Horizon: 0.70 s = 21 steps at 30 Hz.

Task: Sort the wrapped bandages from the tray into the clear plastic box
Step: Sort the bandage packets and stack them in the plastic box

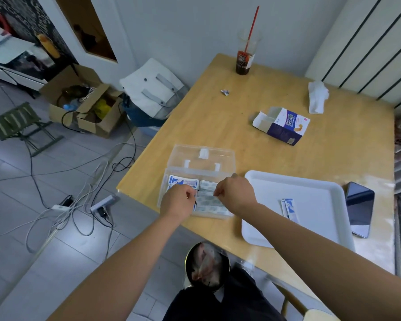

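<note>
1. Table [218, 126]: pale wood, seen from above. The clear plastic box [163, 188] sits near the front left edge, with its lid [202, 158] swung open and standing behind it.
2. Box contents: blue-and-white wrapped bandages [183, 181] lie in the rear left part. Wrapped bandages with a dotted pattern [208, 201] lie in the right part.
3. White tray [310, 193]: just to the right of the box and apart from it. A few blue-and-white wrapped bandages [288, 208] are left on it, lying together near its middle.
4. Left hand [178, 202]: over the front left of the box, back of the hand up, fingers curled down into the box. The hand hides its fingertips, so whether they grasp anything cannot be told.
5. Right hand [235, 193]: over the right side of the box, fingers bent down toward the patterned bandages. A grasp cannot be confirmed.
6. Other items on the table:
   - a dark phone [360, 209] just right of the tray
   - an opened carton [281, 125] on its side farther back
   - a crumpled tissue [317, 97]
   - a small scrap of wrapper [225, 92]
   - a plastic cup [245, 54] with a red straw at the far edge
</note>
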Motion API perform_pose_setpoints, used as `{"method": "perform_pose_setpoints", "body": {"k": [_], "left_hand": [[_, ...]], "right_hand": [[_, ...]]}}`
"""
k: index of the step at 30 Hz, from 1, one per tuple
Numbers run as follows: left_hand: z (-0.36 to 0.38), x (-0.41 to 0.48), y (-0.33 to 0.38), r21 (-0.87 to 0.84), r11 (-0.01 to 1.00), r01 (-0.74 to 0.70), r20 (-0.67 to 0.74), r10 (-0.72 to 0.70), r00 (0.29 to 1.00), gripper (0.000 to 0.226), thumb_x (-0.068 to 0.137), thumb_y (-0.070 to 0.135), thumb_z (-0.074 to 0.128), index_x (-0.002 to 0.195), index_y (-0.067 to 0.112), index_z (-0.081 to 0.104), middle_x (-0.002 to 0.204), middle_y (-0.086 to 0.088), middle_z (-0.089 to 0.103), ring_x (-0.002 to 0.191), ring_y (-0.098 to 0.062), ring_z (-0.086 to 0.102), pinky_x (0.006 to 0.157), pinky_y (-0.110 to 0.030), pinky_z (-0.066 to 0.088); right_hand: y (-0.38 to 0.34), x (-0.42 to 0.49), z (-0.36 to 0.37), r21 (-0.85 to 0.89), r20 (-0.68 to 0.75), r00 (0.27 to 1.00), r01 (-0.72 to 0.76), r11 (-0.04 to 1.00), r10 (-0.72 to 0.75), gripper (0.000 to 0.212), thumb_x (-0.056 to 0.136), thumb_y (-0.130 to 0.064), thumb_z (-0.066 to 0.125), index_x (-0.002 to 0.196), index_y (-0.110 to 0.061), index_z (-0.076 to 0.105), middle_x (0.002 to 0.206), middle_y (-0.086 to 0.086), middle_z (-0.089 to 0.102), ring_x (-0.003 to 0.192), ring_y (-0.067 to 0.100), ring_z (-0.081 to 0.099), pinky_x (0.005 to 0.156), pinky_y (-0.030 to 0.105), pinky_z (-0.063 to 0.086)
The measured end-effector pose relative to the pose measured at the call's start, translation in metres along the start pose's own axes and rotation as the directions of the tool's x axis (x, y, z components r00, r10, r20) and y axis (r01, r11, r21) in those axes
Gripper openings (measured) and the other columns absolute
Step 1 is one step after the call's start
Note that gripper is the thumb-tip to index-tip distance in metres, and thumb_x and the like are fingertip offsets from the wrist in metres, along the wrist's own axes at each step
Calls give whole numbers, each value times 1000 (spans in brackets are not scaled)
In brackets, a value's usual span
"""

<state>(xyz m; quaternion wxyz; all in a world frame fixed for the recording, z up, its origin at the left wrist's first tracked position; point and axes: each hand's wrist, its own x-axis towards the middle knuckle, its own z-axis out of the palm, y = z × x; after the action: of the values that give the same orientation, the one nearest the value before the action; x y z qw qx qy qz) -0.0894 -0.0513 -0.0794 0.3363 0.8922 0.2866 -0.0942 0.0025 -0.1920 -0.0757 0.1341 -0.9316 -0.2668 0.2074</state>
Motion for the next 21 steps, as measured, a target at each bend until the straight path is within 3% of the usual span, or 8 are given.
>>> {"method": "perform_pose_setpoints", "body": {"k": [3, 8, 13, 15, 18, 21], "left_hand": [[1, 4, -1, 68, 997, -23, 43, 20, 999, 30, 95, 11, 43, 108, 19, 69, 115, 3, 67, 101, -20, 62, 84, -30, 49], [9, 9, -3, 134, 988, -72, 178, 48, 983, 36, 96, 10, 40, 116, 23, 67, 124, 3, 64, 111, -19, 59, 89, -31, 49], [7, 8, -2, 129, 990, -57, 206, 30, 978, 39, 96, 9, 36, 115, 21, 67, 125, 3, 64, 113, -19, 58, 92, -33, 48], [7, 5, -1, 109, 993, -47, 178, 27, 984, 37, 96, 10, 36, 113, 20, 68, 121, 3, 65, 109, -19, 59, 89, -32, 49], [6, 2, 8, 61, 997, -48, 88, 42, 995, 30, 97, 13, 40, 107, 19, 67, 109, 2, 68, 91, -15, 60, 74, -26, 46], [9, 3, 33, 4, 997, -71, 3, 71, 997, 20, 96, 20, 45, 101, 19, 64, 94, 3, 68, 76, -15, 58, 65, -29, 45]], "right_hand": [[-4, 4, 4, -154, 80, 997, 9, 988, 3, 25, 86, -14, 57, 94, -32, 72, 98, -1, 66, 95, 20, 60, 80, 29, 50], [-9, 5, 14, -436, 117, 991, 116, 893, -71, 20, 88, -17, 54, 102, -26, 66, 97, -4, 67, 97, 19, 57, 86, 29, 35], [-6, 3, 17, -489, 143, 984, 166, 856, -109, 17, 91, -17, 48, 93, -19, 64, 92, 1, 66, 99, 22, 51, 86, 32, 31], [-5, 1, 16, -408, 121, 982, 181, 895, -144, 22, 91, -17, 46, 94, -19, 68, 93, 0, 67, 100, 23, 50, 81, 31, 30], [3, -2, 5, -14, 18, 988, 155, 988, -155, 25, 93, -20, 50, 106, -23, 71, 100, 0, 65, 97, 20, 55, 79, 29, 42], [26, -8, -14, 310, -166, 984, -4, 951, 58, 14, 92, -21, 53, 98, -19, 65, 94, 2, 64, 81, 18, 58, 71, 32, 48]]}}
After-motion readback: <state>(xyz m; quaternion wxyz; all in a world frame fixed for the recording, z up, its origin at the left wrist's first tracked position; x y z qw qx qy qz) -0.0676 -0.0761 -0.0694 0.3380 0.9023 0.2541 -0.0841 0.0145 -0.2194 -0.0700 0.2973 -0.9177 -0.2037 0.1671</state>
